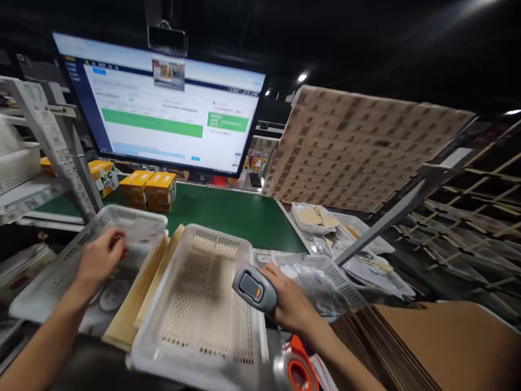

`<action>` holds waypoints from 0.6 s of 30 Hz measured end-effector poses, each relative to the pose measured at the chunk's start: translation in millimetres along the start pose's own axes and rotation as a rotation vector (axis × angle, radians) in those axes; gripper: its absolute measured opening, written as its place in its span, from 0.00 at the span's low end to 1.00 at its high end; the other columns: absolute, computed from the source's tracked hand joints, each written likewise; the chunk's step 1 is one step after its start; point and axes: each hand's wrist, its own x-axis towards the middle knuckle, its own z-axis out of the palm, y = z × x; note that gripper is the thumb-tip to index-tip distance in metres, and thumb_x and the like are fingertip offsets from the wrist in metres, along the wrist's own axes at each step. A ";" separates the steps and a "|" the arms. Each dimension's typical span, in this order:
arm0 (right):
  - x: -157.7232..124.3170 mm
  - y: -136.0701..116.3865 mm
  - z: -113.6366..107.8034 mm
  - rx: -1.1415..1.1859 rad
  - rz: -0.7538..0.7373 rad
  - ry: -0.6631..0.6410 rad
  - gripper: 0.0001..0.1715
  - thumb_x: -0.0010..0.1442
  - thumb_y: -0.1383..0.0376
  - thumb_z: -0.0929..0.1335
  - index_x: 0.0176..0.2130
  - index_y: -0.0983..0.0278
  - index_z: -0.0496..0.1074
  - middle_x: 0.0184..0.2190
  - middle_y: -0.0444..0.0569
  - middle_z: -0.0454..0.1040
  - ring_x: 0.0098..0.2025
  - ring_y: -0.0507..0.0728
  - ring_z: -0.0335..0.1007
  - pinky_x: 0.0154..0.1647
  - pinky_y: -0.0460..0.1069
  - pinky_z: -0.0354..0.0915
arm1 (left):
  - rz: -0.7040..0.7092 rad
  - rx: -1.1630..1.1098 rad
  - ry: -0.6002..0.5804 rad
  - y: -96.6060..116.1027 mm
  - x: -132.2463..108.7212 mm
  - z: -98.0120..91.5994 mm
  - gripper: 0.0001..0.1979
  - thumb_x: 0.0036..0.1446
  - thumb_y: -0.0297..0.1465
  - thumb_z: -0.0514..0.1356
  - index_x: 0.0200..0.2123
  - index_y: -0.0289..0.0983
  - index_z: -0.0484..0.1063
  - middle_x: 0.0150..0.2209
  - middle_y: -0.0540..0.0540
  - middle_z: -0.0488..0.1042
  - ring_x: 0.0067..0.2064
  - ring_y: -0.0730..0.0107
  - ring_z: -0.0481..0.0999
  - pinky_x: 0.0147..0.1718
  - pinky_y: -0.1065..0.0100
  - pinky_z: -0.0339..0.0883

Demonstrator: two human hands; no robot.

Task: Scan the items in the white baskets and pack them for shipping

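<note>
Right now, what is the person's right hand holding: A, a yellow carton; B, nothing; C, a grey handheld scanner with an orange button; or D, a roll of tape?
C: the right hand grips the grey scanner beside the white perforated basket; the tape roll lies untouched below it.

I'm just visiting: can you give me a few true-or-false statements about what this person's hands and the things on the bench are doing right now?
1. The right hand grips a grey handheld scanner with an orange button. True.
2. The left hand rests on the keyboard. False: it reaches into a white perforated plastic basket.
3. The big monitor shows green bars. True.
4. The orange-yellow cartons sit on a red mat. False: the green mat.
</note>
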 end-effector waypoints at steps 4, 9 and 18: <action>16.7 -27.4 5.7 -0.108 0.060 -0.143 0.18 0.58 0.73 0.70 0.48 0.63 0.75 0.47 0.53 0.73 0.41 0.59 0.74 0.38 0.50 0.56 | 0.049 -0.515 -0.293 23.0 -24.7 67.7 0.22 0.55 0.53 0.68 0.38 0.41 0.73 0.30 0.48 0.79 0.32 0.60 0.83 0.34 0.62 0.81; 19.4 -30.7 22.2 -0.243 0.160 -0.304 0.15 0.61 0.72 0.70 0.49 0.64 0.76 0.50 0.55 0.74 0.39 0.59 0.74 0.35 0.50 0.48 | -0.016 -0.547 -0.510 17.2 -55.0 123.2 0.23 0.59 0.55 0.66 0.40 0.41 0.72 0.29 0.49 0.78 0.27 0.63 0.80 0.29 0.65 0.76; -15.3 20.1 59.9 -0.161 0.047 -0.120 0.21 0.57 0.72 0.65 0.48 0.58 0.76 0.46 0.50 0.76 0.38 0.60 0.79 0.33 0.50 0.64 | -0.200 0.545 -0.209 -107.1 37.6 79.9 0.25 0.74 0.27 0.56 0.70 0.28 0.66 0.65 0.22 0.76 0.68 0.38 0.79 0.60 0.50 0.74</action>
